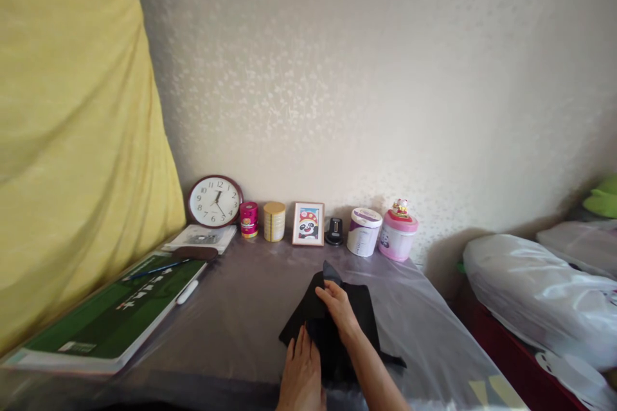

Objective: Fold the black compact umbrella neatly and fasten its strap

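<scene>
A black cloth piece lies spread near the front of the table, with a narrow strap reaching out to the right. My left hand rests flat on its lower left part, fingers stretched forward and close together. Farther up, my right hand has its fingers closed on the cloth near the upper edge. A dark grey-blue flap sticks up just beyond those fingers. The right forearm covers part of the cloth, so its full shape cannot be made out.
Along the wall stand a round clock, a pink can, a yellow-lidded can, a framed panda picture, a small black device and two tubs. At left lies a green book; at right, plastic-wrapped bundles.
</scene>
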The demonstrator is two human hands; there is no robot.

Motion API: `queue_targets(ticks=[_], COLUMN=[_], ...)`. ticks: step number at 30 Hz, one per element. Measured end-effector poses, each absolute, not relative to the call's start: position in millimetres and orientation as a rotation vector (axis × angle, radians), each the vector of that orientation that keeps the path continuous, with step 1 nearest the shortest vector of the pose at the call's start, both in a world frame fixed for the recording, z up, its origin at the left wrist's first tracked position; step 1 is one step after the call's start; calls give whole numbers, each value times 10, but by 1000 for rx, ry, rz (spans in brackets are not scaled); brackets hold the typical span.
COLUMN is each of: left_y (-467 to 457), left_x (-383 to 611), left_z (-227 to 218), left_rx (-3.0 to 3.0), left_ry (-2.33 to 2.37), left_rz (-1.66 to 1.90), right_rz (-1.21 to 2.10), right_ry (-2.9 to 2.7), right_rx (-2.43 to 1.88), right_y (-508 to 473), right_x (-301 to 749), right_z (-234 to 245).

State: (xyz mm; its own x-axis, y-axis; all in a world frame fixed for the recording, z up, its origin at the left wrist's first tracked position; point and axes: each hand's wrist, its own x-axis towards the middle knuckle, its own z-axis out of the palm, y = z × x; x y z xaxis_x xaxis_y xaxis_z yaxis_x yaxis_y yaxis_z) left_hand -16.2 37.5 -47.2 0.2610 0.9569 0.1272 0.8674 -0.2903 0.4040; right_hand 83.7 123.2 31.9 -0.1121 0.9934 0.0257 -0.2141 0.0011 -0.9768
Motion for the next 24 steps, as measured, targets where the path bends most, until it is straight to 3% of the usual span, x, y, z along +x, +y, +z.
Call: queue_targets(ticks=[10,13,16,19,24], left_y=[360,308,237,211,320], left_x=[-256,-383,-422,-322,-136], left_z=[-514,-418,-192,14,-103], left_rx=[2303,2400,2453,2457,2440], left_ry=[1735,1779,1814,1719,1707], left_rz=[478,609,882,932,966], right_rz=[1045,960,988,1062,1071], right_ry=[-1459,-1561,-1648,-1720,-1851], right_rx=[-1272,-1327,-1284,-1191,-1179], right_y=[1420,1431,1408,1375,1320], right_x=[838,848,839,823,812], right_z=[30,29,64,112,163])
